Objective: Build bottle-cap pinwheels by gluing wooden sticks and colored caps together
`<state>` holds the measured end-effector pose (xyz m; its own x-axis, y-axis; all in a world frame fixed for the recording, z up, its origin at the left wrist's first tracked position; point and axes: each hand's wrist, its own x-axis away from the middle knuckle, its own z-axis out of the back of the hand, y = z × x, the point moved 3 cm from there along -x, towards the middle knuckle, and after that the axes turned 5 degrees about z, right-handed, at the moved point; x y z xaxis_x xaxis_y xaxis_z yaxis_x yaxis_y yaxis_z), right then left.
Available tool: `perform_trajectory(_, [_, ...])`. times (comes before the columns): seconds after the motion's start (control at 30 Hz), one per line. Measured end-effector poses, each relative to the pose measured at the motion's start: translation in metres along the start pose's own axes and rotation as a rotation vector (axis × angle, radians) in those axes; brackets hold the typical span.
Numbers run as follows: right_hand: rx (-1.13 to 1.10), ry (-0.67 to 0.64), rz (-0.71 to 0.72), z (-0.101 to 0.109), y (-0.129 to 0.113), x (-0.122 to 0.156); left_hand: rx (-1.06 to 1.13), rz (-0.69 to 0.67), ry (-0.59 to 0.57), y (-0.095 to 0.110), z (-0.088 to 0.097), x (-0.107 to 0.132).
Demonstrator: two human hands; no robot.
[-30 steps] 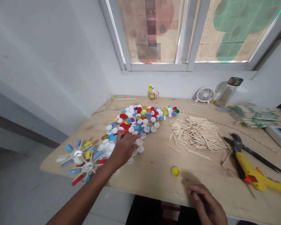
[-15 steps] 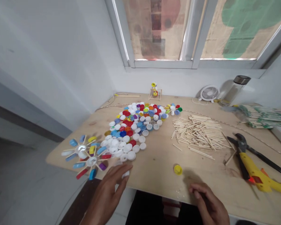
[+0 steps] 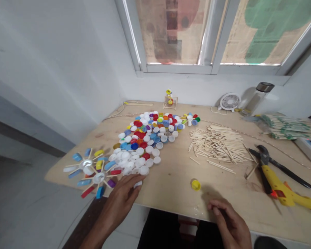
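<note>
Left hand (image 3: 119, 204) at the desk (image 3: 171, 197) edge, fingers (image 3: 131, 182) clasping a white cap (image 3: 138, 184) beside the packed bottle caps (image 3: 145, 141), right hand (image 3: 229, 221) empty and loosely curled, near a yellow cap (image 3: 196, 185)

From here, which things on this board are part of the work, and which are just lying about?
Part of the work:
left hand, fingers at a white bottle cap
bottle cap heap
right hand
yellow bottle cap, nearest it

Lying about:
wooden sticks
pliers
yellow glue gun
desk fan
</note>
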<state>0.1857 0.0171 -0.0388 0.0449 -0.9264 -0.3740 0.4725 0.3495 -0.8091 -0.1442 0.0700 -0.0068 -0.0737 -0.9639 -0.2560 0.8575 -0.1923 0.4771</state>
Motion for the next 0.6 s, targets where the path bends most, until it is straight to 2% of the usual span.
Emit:
perform_trajectory(0.13, [-0.015,0.055,-0.084,-0.001,-0.011,-0.001,0.063,0.014,0.014,-0.001,-0.002,0.003])
perform_trajectory(0.27, [-0.015,0.062,-0.125,0.000,-0.017,-0.005,0.176,0.079,0.025,0.016,-0.003,0.014])
perform_trajectory(0.33, [0.048,0.041,-0.067,0.002,-0.018,-0.011,0.250,0.108,-0.030,0.031,-0.010,0.016])
perform_trajectory(0.4, [0.155,-0.004,0.033,0.002,-0.018,-0.019,0.277,0.093,-0.030,0.047,-0.020,0.015])
perform_trajectory(0.5, [0.331,-0.079,0.169,-0.002,-0.016,-0.033,0.288,0.001,-0.049,0.071,-0.041,0.006])
perform_trajectory(0.6, [0.438,-0.156,0.242,-0.010,-0.016,-0.045,0.312,-0.057,-0.080,0.089,-0.057,-0.003])
